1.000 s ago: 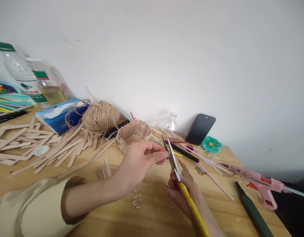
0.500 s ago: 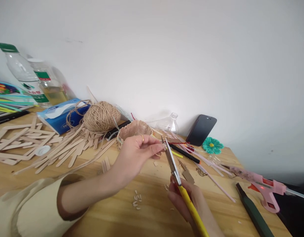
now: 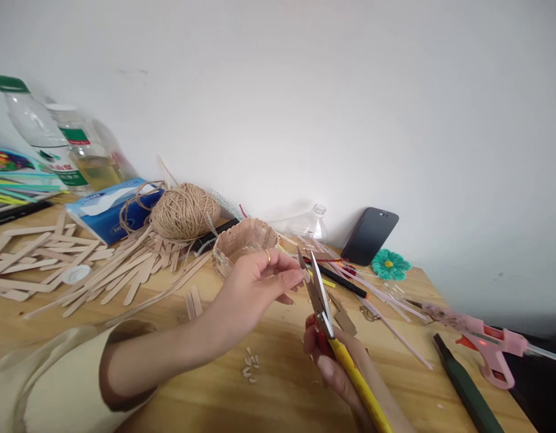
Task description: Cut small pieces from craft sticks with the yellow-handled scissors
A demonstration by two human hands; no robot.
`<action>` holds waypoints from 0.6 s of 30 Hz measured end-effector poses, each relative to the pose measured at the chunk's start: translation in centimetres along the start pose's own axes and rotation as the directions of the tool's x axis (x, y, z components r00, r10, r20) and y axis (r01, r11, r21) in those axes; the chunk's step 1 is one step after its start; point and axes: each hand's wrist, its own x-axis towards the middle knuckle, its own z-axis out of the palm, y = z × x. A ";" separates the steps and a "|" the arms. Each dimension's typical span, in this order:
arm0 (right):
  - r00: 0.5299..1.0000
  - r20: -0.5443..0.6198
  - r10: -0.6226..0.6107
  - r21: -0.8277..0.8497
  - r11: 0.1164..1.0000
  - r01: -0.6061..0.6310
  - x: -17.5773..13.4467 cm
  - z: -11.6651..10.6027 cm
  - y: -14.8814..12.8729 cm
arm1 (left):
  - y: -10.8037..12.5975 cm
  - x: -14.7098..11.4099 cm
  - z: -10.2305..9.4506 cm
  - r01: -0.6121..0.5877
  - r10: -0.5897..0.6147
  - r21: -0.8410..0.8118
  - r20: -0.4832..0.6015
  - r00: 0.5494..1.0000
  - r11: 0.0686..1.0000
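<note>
My left hand [image 3: 259, 279] is closed in a pinch at the middle of the view, with a tiny pale piece between thumb and fingertip that is too small to name. Beside that pinch stand the parted blades of a pair of scissors [image 3: 320, 300], pointing up and away. My right hand [image 3: 336, 367] is wrapped round their yellow and red handles. Behind my left hand sits a small basket [image 3: 246, 234] made of wooden sticks, partly hidden. Several small pale teardrop-shaped chips [image 3: 249, 364] lie on the wooden table [image 3: 205, 385] below my hands.
Craft sticks [image 3: 128, 276] and a ball of twine [image 3: 183, 210] spread over the left side by a blue tissue pack [image 3: 115, 207]. A pink glue gun [image 3: 480, 343], a dark green tool [image 3: 462, 385], a phone [image 3: 370, 236] and a teal flower [image 3: 390, 264] lie right.
The scissor blades have opened wider. Both hands have shifted slightly to the right, and more of the stick basket shows behind my left hand.
</note>
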 end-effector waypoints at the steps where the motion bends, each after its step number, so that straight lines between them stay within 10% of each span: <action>1: 1.000 -0.020 -0.003 -0.011 1.000 0.003 -0.3 0.1 -0.6 | -0.1 -0.1 0.0 -0.007 0.007 0.008 0.001 1.000 1.000; 18: 1.000 -0.014 -0.002 -0.180 0.984 -0.001 -0.8 0.2 -1.9 | -0.4 -0.5 0.2 -0.019 0.017 0.085 0.022 1.000 0.996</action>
